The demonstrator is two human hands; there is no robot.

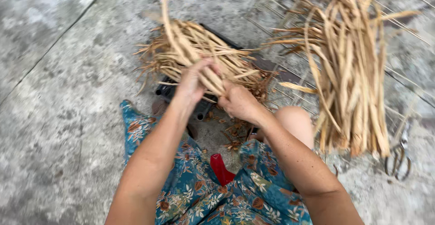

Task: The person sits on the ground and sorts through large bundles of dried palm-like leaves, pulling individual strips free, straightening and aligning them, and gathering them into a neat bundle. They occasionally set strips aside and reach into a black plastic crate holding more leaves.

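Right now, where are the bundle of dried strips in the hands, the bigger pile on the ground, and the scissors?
bundle of dried strips [213, 55], head view, middle of the bunch above the hands.
bigger pile [351, 80], head view, centre of the long strips.
scissors [398, 161], head view, on the handle loops.

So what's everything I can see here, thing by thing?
Bundle of dried plant strips: one, tan, centre, gripped by both hands above a dark tray.
Dark tray: one, black, on the floor under that bundle, mostly hidden.
Second pile of dried strips: one, tan, lying on the floor to the right.
Thin sticks: several, pale, on the floor behind and under the right pile; blurred.
Scissors: one pair, dark metal, far right on the floor.
Loose scraps: many, brown, on the floor between the knees.
Red object: one, in the lap; kind unclear.
Concrete floor: grey.
Floral garment: blue, over the legs.
Left hand: closed on the bundle.
Right hand: closed on the bundle.
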